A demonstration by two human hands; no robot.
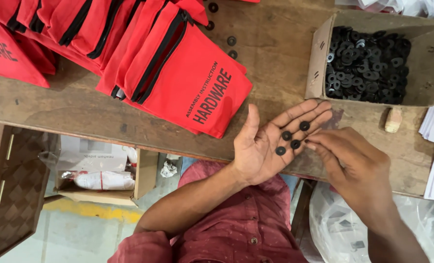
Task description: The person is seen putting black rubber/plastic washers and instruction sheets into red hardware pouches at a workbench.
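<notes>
Workbench: worn wood — carries red zip pouches, stacked and overlapping, far left.
Cardboard box: open, far right, heaped with black washers.
Left hand: palm up, flat, fingers spread slightly — four black washers lie on it.
Right hand: palm down, fingertips pinched together beside the washer nearest them.
Loose washers: scattered on wood between pouches and box.

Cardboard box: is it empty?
No. The cardboard box at the table's right end holds a heap of black washers, like the four lying on the open left hand.
</notes>
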